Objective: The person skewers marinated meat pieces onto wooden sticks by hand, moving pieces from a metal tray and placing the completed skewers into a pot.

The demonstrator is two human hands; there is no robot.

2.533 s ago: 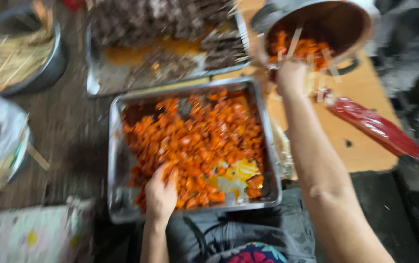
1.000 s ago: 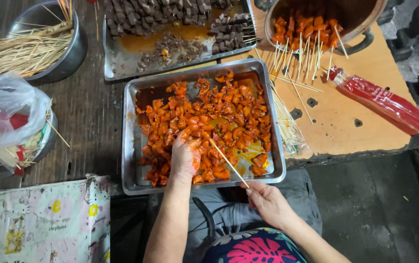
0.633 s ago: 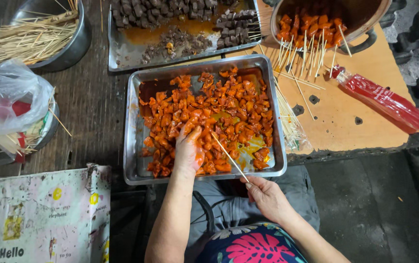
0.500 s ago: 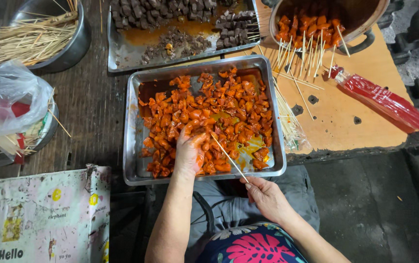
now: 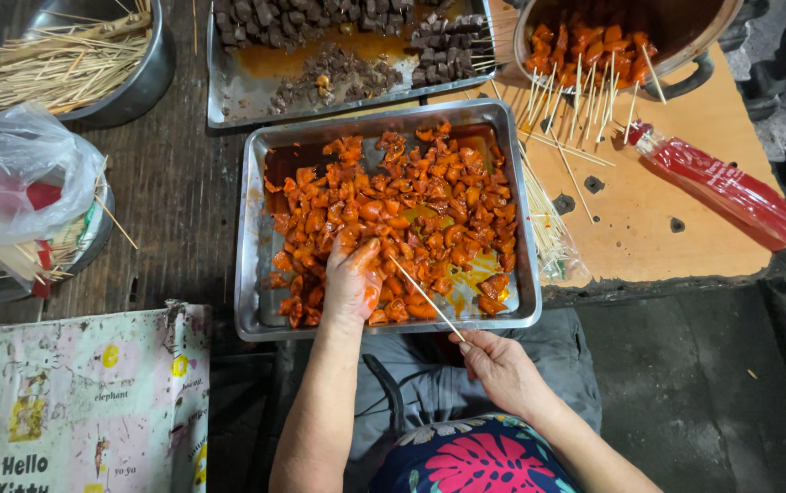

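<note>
I look down on a steel tray (image 5: 251, 228) full of orange marinated meat pieces (image 5: 411, 210), which stands on the dark wooden table (image 5: 183, 192) just in front of the person's lap. The left hand (image 5: 353, 283) lies inside the tray, near its front edge, palm down, with the fingers curled narrow on the wet pieces; it is smeared with orange sauce. I cannot tell if it already pinches one piece or only presses on them. The right hand (image 5: 501, 367) is below the tray's front rim, above the knees, and it pinches the lower end of a thin bamboo skewer (image 5: 422, 294). The skewer goes up and to the left over the rim, and its tip ends in the meat just beside the left fingers.

Behind this tray is a second tray (image 5: 229, 87) with dark meat cubes and brown sauce. At the right, a round pot (image 5: 685, 46) holds finished orange skewers, their sticks leaning over the rim. A red packet (image 5: 731, 187) lies on the light brown board (image 5: 649, 228). At far left, a metal bowl (image 5: 151, 78) holds loose skewers, and a clear plastic bag (image 5: 19, 173) sits below it.
</note>
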